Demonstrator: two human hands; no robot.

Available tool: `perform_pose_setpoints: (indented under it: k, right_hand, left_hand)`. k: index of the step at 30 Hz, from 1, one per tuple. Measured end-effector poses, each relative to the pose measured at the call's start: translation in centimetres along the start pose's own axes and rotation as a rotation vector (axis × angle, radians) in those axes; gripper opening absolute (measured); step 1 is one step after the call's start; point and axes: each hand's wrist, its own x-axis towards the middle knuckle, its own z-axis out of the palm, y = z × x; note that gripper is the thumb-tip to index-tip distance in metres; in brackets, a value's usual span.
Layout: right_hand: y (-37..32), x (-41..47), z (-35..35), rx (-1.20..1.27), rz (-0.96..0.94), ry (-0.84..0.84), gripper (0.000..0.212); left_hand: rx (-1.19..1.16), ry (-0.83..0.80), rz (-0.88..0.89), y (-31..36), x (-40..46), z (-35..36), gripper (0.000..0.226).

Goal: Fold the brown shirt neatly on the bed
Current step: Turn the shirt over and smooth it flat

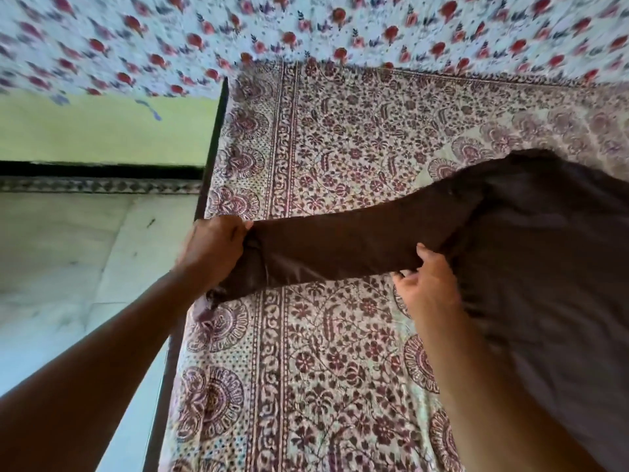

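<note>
Both forearms reach out over the printed bedcover (340, 352), my left hand (216, 252) gripping the cuff and my right hand (427, 284) pinching the sleeve's lower edge, so the brown shirt (531, 250), lying beyond my right hand, has its sleeve held taut for folding.

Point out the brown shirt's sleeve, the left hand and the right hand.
sleeve (340, 243), head view, middle of the stretched cloth.
left hand (212, 253), head view, back of hand.
right hand (429, 284), head view, back of hand.
</note>
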Motion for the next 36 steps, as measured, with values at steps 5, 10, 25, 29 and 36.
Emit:
perform_pose_setpoints:
  k: [5, 10, 25, 29, 36]
  right_hand:
    - [1.6, 1.3, 2.7, -0.002, 0.013, 0.012, 0.038]
    - [2.9, 2.2, 5.1, -0.123, 0.064, 0.038, 0.044]
    - [3.9, 1.5, 4.2, -0.375, -0.046, 0.08, 0.053]
    - [4.8, 0.9, 4.1, -0.559, -0.275, 0.26, 0.065]
    - [2.9, 2.8, 2.5, -1.387, -1.221, 0.338, 0.085]
  left_hand:
    - [0.258, 0.09, -0.023, -1.8, 2.9, -1.6, 0.041]
    - [0.295, -0.112, -0.126, -3.2, 4.6, -2.6, 0.058]
    - [0.225, -0.173, -0.176, -8.1, 5.9, -2.8, 0.026]
    - [0.255, 0.061, -0.096, -7.7, 4.7, -0.5, 0.017]
    - [0.272, -0.008, 0.237, -5.7, -0.1, 4.3, 0.061]
